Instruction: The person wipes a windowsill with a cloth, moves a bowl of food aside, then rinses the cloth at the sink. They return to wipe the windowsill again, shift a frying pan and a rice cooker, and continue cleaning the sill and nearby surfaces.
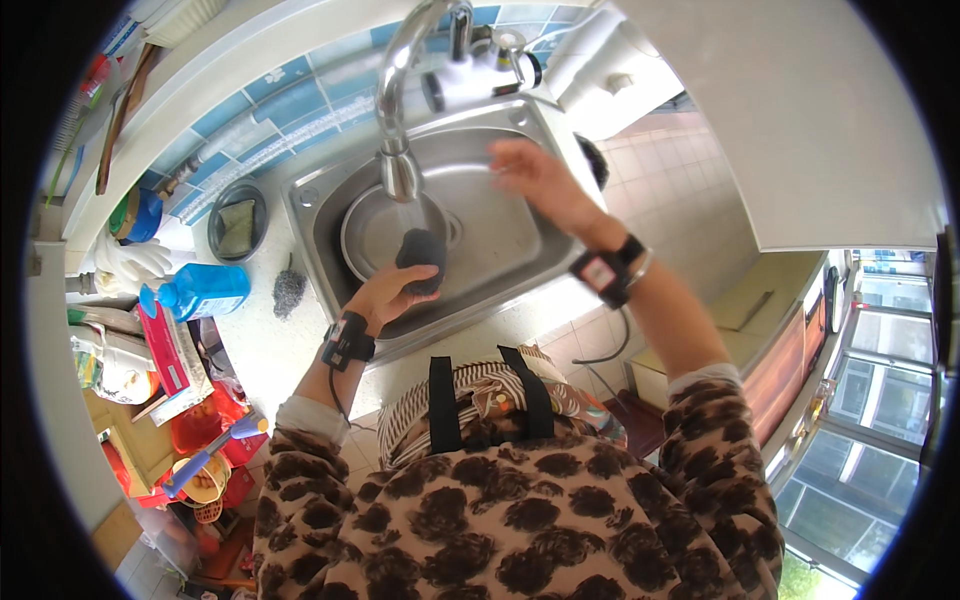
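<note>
My left hand (pixel 394 298) grips a dark grey, rounded object (pixel 422 255), perhaps a scrubbing pad or a small cup. It sits directly under the spout of a chrome faucet (pixel 401 172), where a stream of water seems to fall on it. Below is a round metal pan (pixel 367 232) inside the stainless steel sink (pixel 495 255). Over the sink's right side, apart from the faucet, hovers my right hand (pixel 529 176). Its fingers are blurred and partly bent, and nothing shows in them.
Left of the sink are a steel wool scrubber (pixel 289 291), a grey bowl (pixel 259 240) with a greenish sponge (pixel 237 229) and a blue bottle (pixel 214 291). Rubber gloves (pixel 131 259) hang beyond them. A white cabinet (pixel 810 127) rises at the right.
</note>
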The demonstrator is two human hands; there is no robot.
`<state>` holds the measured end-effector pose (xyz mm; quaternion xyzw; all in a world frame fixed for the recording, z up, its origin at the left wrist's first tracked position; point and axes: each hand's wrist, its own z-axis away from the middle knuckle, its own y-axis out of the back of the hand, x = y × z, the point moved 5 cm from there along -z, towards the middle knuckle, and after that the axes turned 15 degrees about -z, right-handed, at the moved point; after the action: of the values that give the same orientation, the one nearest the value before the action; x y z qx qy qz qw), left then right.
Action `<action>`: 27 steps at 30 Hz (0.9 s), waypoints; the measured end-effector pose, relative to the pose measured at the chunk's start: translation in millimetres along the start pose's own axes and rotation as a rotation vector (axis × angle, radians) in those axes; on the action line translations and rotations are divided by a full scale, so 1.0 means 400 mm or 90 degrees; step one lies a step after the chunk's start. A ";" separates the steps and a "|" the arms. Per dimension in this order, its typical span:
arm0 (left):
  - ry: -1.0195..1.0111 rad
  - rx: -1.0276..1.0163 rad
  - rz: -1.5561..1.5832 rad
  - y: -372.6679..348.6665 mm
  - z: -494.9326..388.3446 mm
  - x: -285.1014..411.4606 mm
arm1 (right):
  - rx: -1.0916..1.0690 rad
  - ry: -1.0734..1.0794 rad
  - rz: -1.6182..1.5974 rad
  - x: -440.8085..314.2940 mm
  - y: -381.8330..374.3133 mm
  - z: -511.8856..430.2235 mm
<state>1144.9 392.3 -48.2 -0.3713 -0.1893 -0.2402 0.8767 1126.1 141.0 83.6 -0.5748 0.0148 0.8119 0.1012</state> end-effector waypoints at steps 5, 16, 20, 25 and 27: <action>-0.041 -0.100 -0.086 -0.104 -0.045 0.064 | -0.205 0.295 0.704 0.059 -0.098 0.113; -0.233 -0.074 -0.805 -0.337 -0.188 0.227 | -0.100 0.288 0.811 0.075 0.031 0.080; -0.423 0.032 -0.932 -0.376 -0.230 0.221 | -0.039 0.201 0.750 0.086 0.083 0.088; -0.471 0.109 -0.983 -0.397 -0.264 0.196 | 0.001 0.079 0.700 0.106 0.124 0.087; -0.492 0.150 -1.015 -0.409 -0.262 0.196 | -0.013 0.026 0.680 0.113 0.135 0.083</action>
<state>1132.9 193.1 15.0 -0.0920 -0.6970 -0.6154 0.3564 1070.9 99.3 47.6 -0.5039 0.2990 0.7392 -0.3320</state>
